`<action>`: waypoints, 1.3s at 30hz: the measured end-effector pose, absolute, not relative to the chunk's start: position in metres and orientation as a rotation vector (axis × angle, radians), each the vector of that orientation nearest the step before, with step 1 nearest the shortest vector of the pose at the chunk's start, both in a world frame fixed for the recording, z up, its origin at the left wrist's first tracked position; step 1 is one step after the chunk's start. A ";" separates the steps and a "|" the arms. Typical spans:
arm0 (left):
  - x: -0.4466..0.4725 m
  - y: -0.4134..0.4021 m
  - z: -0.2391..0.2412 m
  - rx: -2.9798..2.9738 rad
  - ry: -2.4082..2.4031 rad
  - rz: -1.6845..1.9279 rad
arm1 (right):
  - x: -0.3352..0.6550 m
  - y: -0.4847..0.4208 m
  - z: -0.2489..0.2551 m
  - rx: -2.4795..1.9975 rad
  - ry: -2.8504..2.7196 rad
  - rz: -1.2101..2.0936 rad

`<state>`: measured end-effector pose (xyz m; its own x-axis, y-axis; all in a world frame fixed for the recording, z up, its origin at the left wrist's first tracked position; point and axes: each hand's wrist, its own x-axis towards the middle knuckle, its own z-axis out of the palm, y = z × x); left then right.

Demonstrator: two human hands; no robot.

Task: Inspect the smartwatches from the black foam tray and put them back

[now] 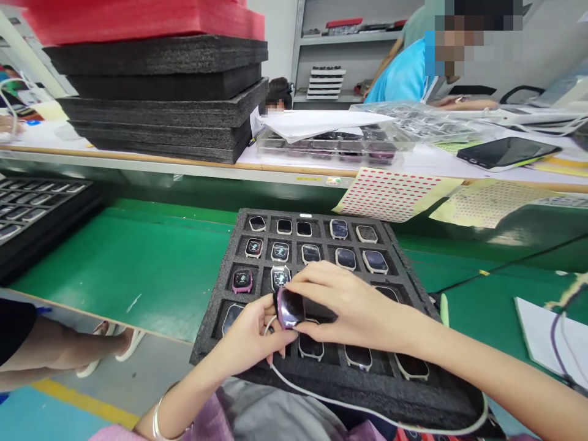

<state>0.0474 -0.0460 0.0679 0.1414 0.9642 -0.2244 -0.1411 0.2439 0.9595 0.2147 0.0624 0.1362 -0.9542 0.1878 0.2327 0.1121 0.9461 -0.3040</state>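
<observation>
Between thumb and fingers, my right hand (353,303) grips a purple-edged smartwatch case (291,308), its glossy dark screen tilted up. My left hand (252,334) is closed beside it, with a white cable (316,392) running out through the fingers. The cable's end is hidden behind the watch, where a dark edge shows; whether it touches the watch I cannot tell. Under both hands lies a black foam tray (215,306) with several strapless watch cases in its pockets. Among them are a purple one (242,280) and a silver one with a lit screen (280,277).
Another watch tray (46,211) sits on the green bench (138,263) at left. Stacked black foam (160,116) stands on the shelf above, near a clear plastic box (331,147) and a phone (508,152). Sticker sheets (395,196) hang down. A person in blue (399,76) is beyond.
</observation>
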 end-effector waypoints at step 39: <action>0.043 -0.055 0.063 1.006 1.096 1.153 | 0.205 0.047 0.089 -0.206 -2.663 0.610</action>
<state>0.0427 -0.0549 0.0630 0.0674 0.9897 -0.1264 -0.1764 0.1365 0.9748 0.2051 0.0468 0.0887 -0.9095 0.2271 0.3483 0.0530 0.8941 -0.4447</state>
